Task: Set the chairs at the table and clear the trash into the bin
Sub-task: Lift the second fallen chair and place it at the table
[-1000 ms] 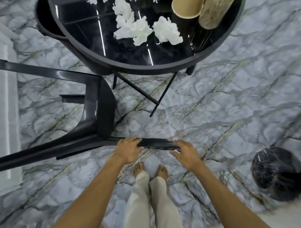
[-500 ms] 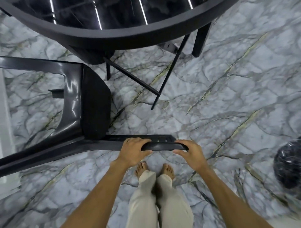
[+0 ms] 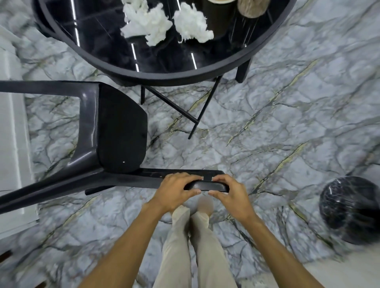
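A black chair (image 3: 121,131) lies tipped on its side on the marble floor, its legs stretching off to the left. My left hand (image 3: 176,190) and my right hand (image 3: 228,191) both grip the top rail of its backrest, close together, just in front of my feet. The round black glass table (image 3: 185,77) stands beyond the chair. On it lie two crumpled white tissue clumps (image 3: 148,26) (image 3: 192,26), with a paper cup (image 3: 219,1) and a tan cylinder (image 3: 251,8) cut off at the top edge.
A round bin lined with a black bag (image 3: 349,207) stands on the floor at the right. A white cabinet or wall panel (image 3: 12,144) runs along the left edge. The table's thin crossed legs (image 3: 185,111) reach the floor right of the chair seat.
The chair's backrest has risen off the floor in both hands, and my hands have closed in on its top rail. My view dipped, then came back up to show the tabletop.
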